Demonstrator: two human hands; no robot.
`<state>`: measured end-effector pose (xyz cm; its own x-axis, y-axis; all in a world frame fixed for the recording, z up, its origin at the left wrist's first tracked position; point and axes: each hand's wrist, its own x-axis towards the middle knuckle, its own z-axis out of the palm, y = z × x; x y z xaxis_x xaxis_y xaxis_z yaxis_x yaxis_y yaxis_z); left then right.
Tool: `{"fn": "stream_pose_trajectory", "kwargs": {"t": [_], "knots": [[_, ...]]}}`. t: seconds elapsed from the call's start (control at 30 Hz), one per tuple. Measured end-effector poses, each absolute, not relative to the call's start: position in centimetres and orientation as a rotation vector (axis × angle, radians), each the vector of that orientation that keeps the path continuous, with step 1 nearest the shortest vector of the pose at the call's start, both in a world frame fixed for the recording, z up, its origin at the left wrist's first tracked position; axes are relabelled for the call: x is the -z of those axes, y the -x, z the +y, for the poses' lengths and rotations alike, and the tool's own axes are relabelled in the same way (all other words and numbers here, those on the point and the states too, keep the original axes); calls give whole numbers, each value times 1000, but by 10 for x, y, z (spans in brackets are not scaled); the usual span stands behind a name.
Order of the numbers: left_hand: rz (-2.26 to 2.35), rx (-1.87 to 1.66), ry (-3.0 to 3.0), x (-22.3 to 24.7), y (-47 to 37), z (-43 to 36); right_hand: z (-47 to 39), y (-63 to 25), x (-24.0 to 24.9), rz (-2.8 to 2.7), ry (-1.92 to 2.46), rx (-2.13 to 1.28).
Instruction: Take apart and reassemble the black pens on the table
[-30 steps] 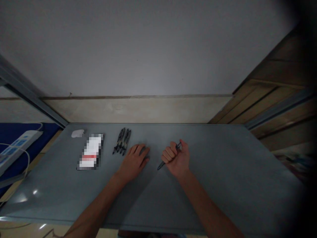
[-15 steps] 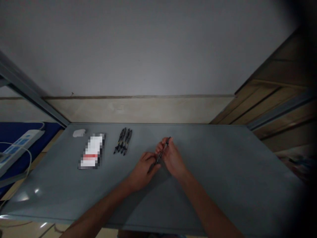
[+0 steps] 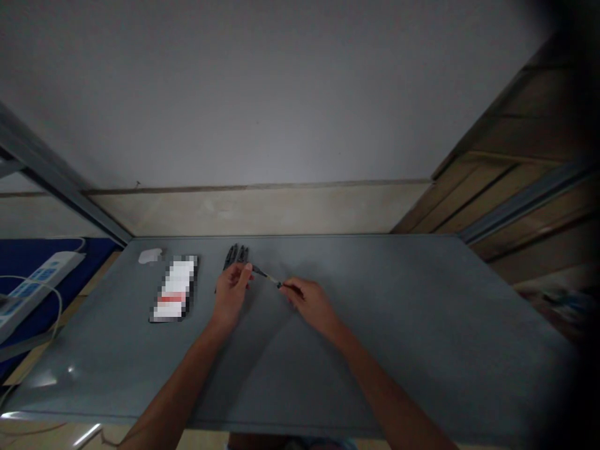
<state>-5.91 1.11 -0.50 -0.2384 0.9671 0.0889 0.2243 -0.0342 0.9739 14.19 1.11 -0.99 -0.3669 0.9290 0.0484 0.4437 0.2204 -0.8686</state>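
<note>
A thin dark pen (image 3: 267, 276) with a lighter middle part is stretched between my two hands above the grey table. My left hand (image 3: 233, 286) pinches its left end, and my right hand (image 3: 307, 300) pinches the other end, lower and to the right. Behind my left hand lie several dark pens (image 3: 235, 254) side by side, their lower parts hidden by the hand.
A phone-like flat object (image 3: 175, 289), pixelated, lies on the grey table (image 3: 403, 325) at the left, with a small white item (image 3: 150, 255) behind it. A white power strip (image 3: 35, 290) rests on blue cloth beyond the left edge. A wall rises behind.
My left hand has moved left and up to the row of pens. The right hand has turned leftward, and the pen, upright-slanting before, now slopes down to the right between both hands.
</note>
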Motion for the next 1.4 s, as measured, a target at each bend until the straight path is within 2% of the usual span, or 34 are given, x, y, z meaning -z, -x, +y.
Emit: {"fn": "stream_pose_trajectory", "kwargs": {"t": [0.13,0.3,0.57,0.83,1.13,1.4], "knots": [[1475,-1163,-1534,8,47,9,1,-128,18,-2137,1300,-798],[1448,-1000,-1823,8,37,3,-3,-124,21,-2172,1264,-754],[2132,-885,-2248,5,58,12,0,-129,17,-2206,1216,-758],[2472,-585,-2171,6,55,13,-2,-127,17,-2324,1216,-616],[2574,-619,-2074,13,53,17,0,-128,18,-2319,1202,-615],[2466,-560,-2109,21,61,18,0,-129,18,-2295,1208,-653]]}}
